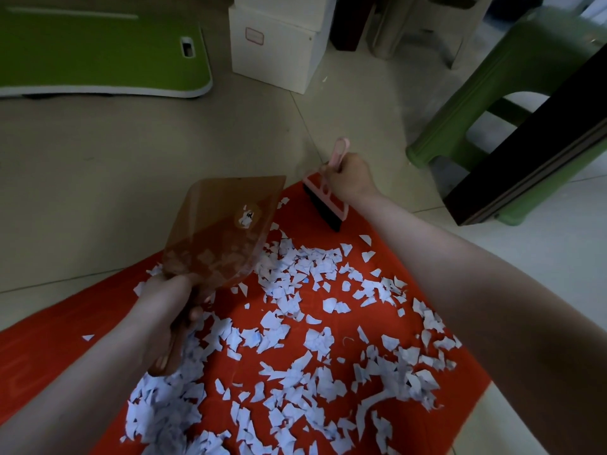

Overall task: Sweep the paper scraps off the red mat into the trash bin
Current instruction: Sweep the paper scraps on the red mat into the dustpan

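Left hand [170, 290] grips translucent brown dustpan [226, 224] by its handle, pan raised over red mat [295, 224]. Right hand [349, 175] clenched round pink brush [325, 195], bristles on mat's far corner. Paper scraps [295, 339] strewn across mat (on floor).

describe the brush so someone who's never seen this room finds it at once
Find the red mat strewn with paper scraps and go to its far corner. The brush stands there, its handle gripped by the right hand. It is pink with black bristles, unlike the see-through brown dustpan to its left.
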{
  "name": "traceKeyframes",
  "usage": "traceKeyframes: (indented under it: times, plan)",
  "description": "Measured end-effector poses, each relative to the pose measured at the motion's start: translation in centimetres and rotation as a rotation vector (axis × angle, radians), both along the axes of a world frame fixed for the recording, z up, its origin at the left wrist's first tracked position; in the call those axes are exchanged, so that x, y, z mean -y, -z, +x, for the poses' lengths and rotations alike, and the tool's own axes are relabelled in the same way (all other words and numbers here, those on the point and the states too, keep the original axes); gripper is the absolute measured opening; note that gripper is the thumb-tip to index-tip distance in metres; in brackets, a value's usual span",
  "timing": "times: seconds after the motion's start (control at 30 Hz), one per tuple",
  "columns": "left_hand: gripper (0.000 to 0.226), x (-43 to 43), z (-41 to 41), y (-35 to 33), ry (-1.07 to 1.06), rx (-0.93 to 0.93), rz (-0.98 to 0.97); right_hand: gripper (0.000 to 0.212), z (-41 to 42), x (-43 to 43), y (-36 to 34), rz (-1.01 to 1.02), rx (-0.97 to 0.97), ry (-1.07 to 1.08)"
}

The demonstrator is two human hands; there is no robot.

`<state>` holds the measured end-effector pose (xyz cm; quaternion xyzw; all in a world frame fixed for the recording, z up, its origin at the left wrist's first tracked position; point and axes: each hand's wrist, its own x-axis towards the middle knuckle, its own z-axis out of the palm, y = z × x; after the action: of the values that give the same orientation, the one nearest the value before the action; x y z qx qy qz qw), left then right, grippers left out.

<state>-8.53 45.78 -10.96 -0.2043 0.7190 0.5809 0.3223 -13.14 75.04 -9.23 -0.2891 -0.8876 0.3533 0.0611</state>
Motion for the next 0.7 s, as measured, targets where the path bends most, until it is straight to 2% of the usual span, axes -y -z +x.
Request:
traceKeyframes:
  times: [0.1,0.23,0.37,0.5,0.63,0.7]
  plan:
    - [0.009,0.1,0.0,-0.2,0.002,0.002,-0.015,0.021,0.5,-0.7,-0.1,-0.141,-0.06,0.059]
    - [0.009,0.6,-0.1,-0.2,-0.008,0.016,-0.023,0.02,1.2,-1.5,-0.1,-0.355,-0.197,0.169]
    - [0.015,0.9,-0.2,-0.1,-0.027,0.003,-0.019,0.027,1.3,-1.7,0.0,-0.144,-0.159,0.152]
    - [0.012,0.6,-0.3,-0.7,-0.015,-0.007,0.001,0.04,0.7,0.3,0.1,0.022,-0.097,0.009]
    - [0.013,0.6,-0.3,-0.7,-0.014,-0.008,-0.006,0.036,-0.1,1.9,0.3,0.1,-0.016,-0.18]
    - [0.013,0.7,-0.2,-0.7,-0.011,0.002,-0.007,0.028,0.1,1.8,0.0,0.078,0.0,-0.249]
